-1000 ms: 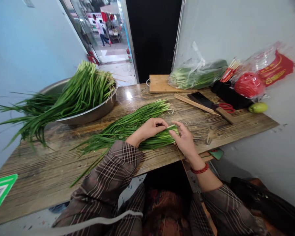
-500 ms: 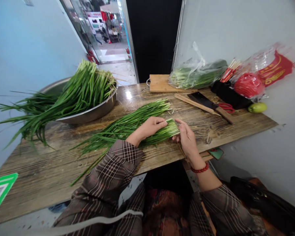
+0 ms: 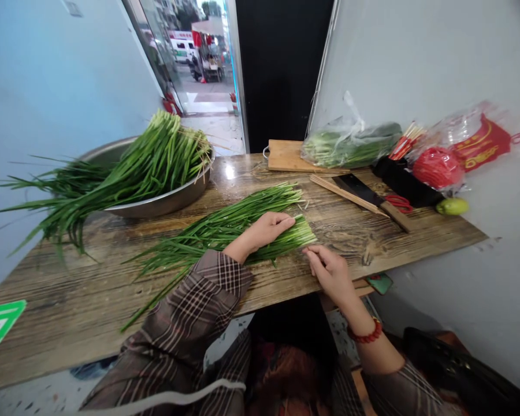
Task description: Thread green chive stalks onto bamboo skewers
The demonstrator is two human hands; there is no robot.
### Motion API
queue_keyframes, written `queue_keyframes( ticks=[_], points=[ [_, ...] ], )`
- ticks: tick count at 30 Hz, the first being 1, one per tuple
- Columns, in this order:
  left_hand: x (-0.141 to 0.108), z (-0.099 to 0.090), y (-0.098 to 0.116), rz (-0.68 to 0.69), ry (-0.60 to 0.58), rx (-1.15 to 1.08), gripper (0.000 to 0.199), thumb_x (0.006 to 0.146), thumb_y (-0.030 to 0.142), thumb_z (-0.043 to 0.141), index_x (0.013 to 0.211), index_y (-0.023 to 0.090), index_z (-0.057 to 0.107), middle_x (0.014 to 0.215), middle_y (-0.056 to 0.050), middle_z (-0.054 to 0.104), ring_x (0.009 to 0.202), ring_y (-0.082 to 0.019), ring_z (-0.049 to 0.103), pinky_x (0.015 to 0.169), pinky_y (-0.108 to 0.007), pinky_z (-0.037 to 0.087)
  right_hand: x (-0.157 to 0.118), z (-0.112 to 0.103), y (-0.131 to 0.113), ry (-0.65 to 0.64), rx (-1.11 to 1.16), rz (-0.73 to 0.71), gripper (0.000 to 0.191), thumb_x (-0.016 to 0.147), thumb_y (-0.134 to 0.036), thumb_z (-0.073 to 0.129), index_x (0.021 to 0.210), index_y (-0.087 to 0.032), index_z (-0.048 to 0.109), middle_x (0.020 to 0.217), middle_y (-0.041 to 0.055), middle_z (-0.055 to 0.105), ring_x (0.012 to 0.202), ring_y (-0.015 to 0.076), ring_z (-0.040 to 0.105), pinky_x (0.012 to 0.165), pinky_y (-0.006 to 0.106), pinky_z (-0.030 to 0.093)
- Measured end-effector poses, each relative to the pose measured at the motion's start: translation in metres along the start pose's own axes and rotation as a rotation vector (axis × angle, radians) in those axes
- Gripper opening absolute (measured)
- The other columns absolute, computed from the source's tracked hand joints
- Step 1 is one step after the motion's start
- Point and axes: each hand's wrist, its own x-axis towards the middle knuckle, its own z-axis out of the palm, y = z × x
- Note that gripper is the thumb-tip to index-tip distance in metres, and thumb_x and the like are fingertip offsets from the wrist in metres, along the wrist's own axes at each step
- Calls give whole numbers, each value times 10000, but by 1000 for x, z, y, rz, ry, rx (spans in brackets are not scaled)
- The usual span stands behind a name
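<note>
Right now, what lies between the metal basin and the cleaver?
In the head view: green stalks nearer the metal basin, then thin wooden sticks beside the cleaver, with bare tabletop between stalks and sticks.

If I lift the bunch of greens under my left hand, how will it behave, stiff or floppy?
The bunch of greens will probably droop toward its leafy end, which is long and thin-bladed. The pale stem ends look straight, so likely stiffer. Strands might slip loose, as some splay apart.
</note>
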Motion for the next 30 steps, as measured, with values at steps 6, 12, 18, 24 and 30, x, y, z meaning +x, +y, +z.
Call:
queue_keyframes(
  ticks=[6, 12, 18, 24, 30],
  points=[
    [1, 6, -7, -46, -10, -73, 507, 829, 599, 496, 629, 133, 506, 604, 24, 414, 591, -88, 374, 554, -206, 341, 3, 7, 2, 61, 50, 19, 298, 938, -383, 438, 902, -198, 669, 554, -9, 571, 532, 148, 555, 554, 258, 411],
    [2, 9, -8, -32, -8, -73, 498, 834, 574, 510, 594, 139, 468, 595, 26, 394, 577, -81, 357, 540, -207, 312, 8, 10, 2, 82, 97, 17, 289, 935, -372, 450, 882, -196, 672, 607, 10, 603, 599, 164, 590, 576, 267, 417],
    [3, 14, -7, -42, -21, -20, 482, 842, 560, 485, 597, 148, 442, 595, 29, 365, 579, -83, 332, 538, -211, 285, 11, 10, 1, 97, 112, 27, 276, 930, -363, 454, 824, -201, 650, 565, -3, 572, 571, 155, 565, 558, 262, 404],
    [3, 9, -4, 2, -4, 70, 440, 870, 505, 451, 610, 152, 435, 618, 26, 382, 610, -92, 353, 566, -214, 304, 11, 4, -1, 2, 195, 64, 273, 926, -383, 463, 750, -207, 575, 532, -37, 542, 466, 111, 502, 532, 241, 405],
    [1, 10, 0, 48, -6, 109, 266, 844, 379, 513, 768, 134, 581, 710, 8, 542, 686, -114, 473, 664, -225, 379, 23, -13, 10, 133, 245, 159, 291, 894, -461, 501, 958, -193, 594, 725, 17, 652, 598, 136, 607, 599, 257, 476]
  ],
)
